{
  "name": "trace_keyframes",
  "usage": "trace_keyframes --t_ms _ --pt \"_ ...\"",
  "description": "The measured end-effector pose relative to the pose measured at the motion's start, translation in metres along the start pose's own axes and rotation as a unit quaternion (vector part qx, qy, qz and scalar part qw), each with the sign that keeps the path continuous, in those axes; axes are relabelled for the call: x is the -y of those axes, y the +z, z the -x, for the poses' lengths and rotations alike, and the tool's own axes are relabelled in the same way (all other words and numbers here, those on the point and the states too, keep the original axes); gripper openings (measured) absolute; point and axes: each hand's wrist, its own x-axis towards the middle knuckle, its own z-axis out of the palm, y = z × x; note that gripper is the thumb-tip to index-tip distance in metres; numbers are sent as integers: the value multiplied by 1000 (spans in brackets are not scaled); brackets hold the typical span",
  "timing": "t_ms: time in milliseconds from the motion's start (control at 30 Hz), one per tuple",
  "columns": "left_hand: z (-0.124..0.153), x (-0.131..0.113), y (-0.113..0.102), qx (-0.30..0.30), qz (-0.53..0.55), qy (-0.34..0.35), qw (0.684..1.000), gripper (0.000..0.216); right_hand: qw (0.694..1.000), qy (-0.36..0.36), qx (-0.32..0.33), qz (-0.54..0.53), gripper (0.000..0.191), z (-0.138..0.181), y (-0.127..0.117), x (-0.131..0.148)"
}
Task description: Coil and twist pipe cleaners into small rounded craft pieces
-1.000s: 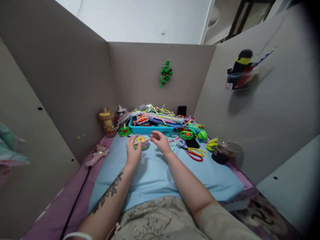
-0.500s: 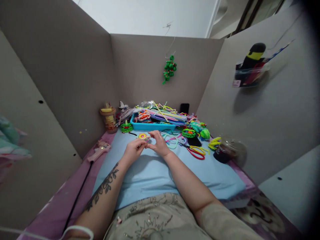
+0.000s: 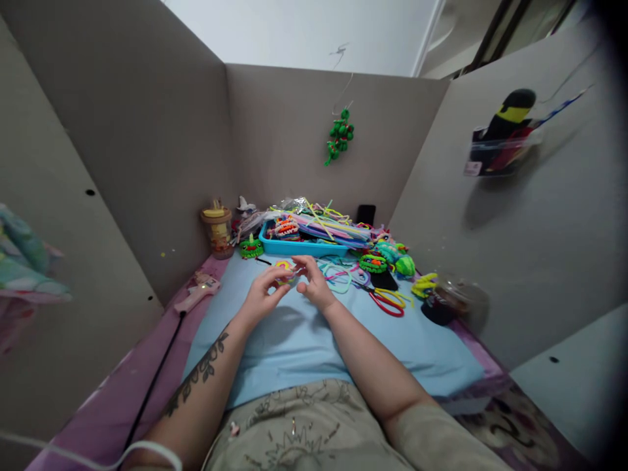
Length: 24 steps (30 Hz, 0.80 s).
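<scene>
A small round pipe-cleaner piece (image 3: 283, 265) in yellow and pink shows just past the fingers of my left hand (image 3: 265, 292). My left fingers and thumb curve around its near side and cover most of it. My right hand (image 3: 314, 285) is close on the right, its thumb and index finger apart. The right index fingertip reaches the piece's edge; whether it touches is hard to see. Both hands are held above a light blue cloth (image 3: 294, 340), in front of loose pipe-cleaner loops (image 3: 338, 275).
A blue tray (image 3: 304, 249) heaped with pipe cleaners stands behind. Red-handled scissors (image 3: 390, 304) lie to the right, near a dark cup (image 3: 438, 309). At left are a pink glue gun (image 3: 196, 296) with a black cord and a lidded tumbler (image 3: 218, 235). Grey panels surround the table.
My fingers have loosened from a pinch on the piece; the right thumb has drawn away from the left hand. The piece is more covered now. The view has shifted slightly.
</scene>
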Motion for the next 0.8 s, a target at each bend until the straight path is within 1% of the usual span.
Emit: trace_keyframes --t_ms 67,133,300,400,533,667,800 --pt "1 -6 0 31 3 20 999 16 1000 0 1 -9 81 1 0 0" --pt "2 -9 2 32 -10 31 999 15 1000 2 0 -14 79 1 0 0" --pt "8 -7 9 -32 -58 42 997 15 1000 13 -7 5 77 1 2 1" --pt "8 -3 9 -40 -74 39 996 17 1000 16 -3 18 78 2 3 1" --pt "6 3 8 -59 -65 6 996 18 1000 5 -7 14 76 2 4 -1" --pt "3 4 8 -41 -33 2 999 15 1000 -11 -4 7 73 2 4 -2" --pt "0 -2 5 3 -30 -7 1000 15 1000 -6 7 17 75 2 4 -2"
